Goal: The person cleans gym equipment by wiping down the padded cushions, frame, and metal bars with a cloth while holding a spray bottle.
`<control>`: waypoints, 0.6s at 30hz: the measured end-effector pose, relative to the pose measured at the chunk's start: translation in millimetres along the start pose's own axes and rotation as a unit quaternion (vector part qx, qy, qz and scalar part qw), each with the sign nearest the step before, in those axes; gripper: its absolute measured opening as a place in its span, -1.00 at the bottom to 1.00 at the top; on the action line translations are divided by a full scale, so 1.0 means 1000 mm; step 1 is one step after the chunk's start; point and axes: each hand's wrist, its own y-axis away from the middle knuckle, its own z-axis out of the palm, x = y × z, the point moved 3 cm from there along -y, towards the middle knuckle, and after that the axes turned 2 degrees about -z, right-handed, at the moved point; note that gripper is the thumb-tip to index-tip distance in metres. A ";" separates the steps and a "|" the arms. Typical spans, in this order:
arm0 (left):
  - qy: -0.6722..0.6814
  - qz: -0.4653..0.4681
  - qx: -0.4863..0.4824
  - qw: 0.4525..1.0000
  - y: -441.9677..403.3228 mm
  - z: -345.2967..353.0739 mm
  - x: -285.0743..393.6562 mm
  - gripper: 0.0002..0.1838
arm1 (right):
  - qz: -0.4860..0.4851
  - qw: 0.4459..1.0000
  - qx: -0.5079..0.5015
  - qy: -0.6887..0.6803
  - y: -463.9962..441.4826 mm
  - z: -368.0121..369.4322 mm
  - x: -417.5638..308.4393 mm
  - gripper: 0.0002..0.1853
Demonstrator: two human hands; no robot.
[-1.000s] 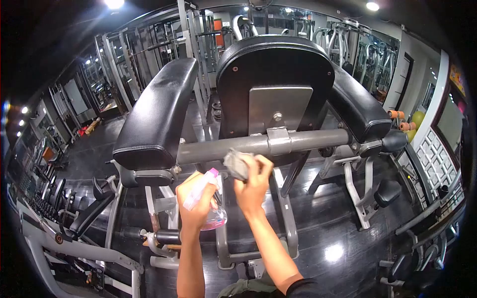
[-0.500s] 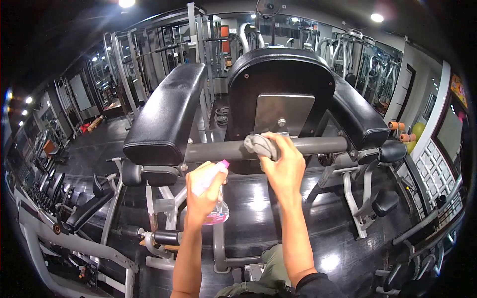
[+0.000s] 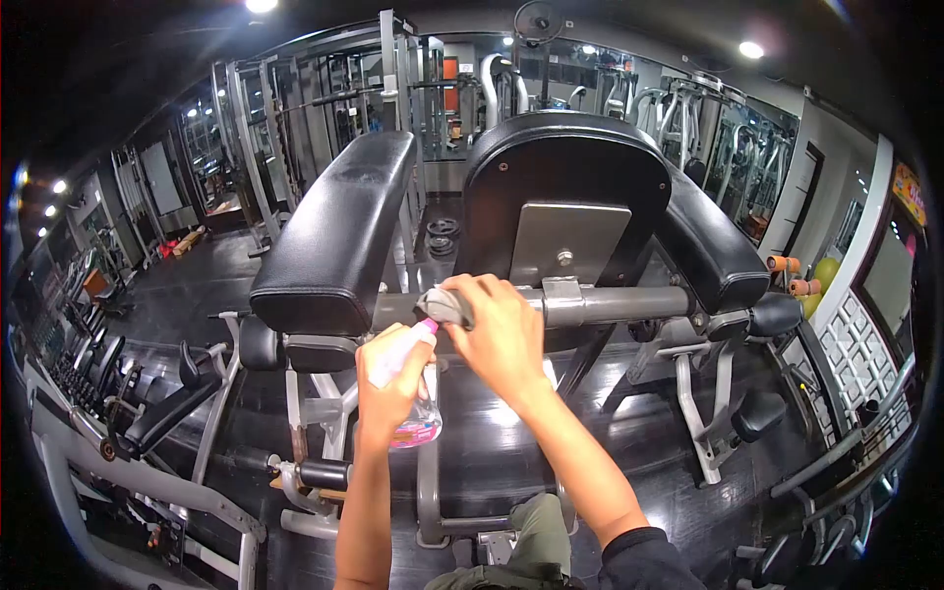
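Observation:
A clear spray bottle [image 3: 418,428] with a pink nozzle and pink liquid is in my left hand [image 3: 393,379], whose fingers wrap round its neck. My right hand [image 3: 497,329] grips a crumpled grey cloth [image 3: 445,306] just above the nozzle, in front of the grey metal crossbar [image 3: 629,305]. Whether the cloth touches the bar is hard to tell. Behind the bar stands a black padded backrest [image 3: 565,177] with a metal plate [image 3: 570,241] bolted on. Long black pads flank it, one at left [image 3: 339,226] and one at right [image 3: 713,231].
Below the crossbar, grey frame legs [image 3: 429,492] stand on the dark floor. A black bench [image 3: 172,418] is at the left, and another machine's frame [image 3: 147,492] fills the lower left. More equipment [image 3: 757,413] stands at the right, with racks and mirrors behind.
My right hand first moved right along the crossbar with the cloth, then back left to beside the nozzle. The left hand still holds the bottle. The view has shifted slightly.

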 end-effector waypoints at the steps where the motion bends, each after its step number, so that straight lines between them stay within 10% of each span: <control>1: 0.008 0.007 0.013 1.000 0.001 -0.003 0.001 -0.82 | -0.001 1.000 0.000 -0.002 -0.001 -0.006 0.002 -0.59; 7: 0.018 0.005 0.028 0.999 0.009 -0.019 0.007 -0.81 | 0.165 0.984 -0.004 0.065 0.007 -0.061 0.042 -0.66; 18: 0.025 0.000 0.040 0.999 0.017 -0.030 0.001 -0.82 | 0.050 0.997 0.042 -0.035 0.034 0.002 0.005 -0.51</control>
